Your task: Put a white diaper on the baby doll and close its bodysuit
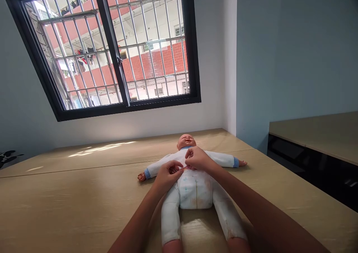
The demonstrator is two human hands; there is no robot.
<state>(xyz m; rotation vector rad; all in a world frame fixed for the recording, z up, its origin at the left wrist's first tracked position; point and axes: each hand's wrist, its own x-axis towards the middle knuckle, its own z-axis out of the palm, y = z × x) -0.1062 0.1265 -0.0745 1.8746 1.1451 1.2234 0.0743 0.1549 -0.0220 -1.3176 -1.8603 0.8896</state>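
A baby doll [186, 140] lies on its back with its arms spread wide and its head toward the window. It wears a white top with blue cuffs [220, 158] and a white diaper [195, 193] with a yellowish line down the front. Both my hands meet at its waist, just above the diaper's upper edge. My left hand [168, 174] is closed, thumb and fingers drawn together near the top's hem. Bent in a pinch, my right hand [198, 159] rests over the belly. What the fingertips hold is too small to make out.
The doll lies on a wooden table [84, 208] with a seam across it. A barred window [151, 40] is in the wall behind. At the right stands another wooden surface [321, 132] with a dark front; plant leaves [9, 156] show at the far left.
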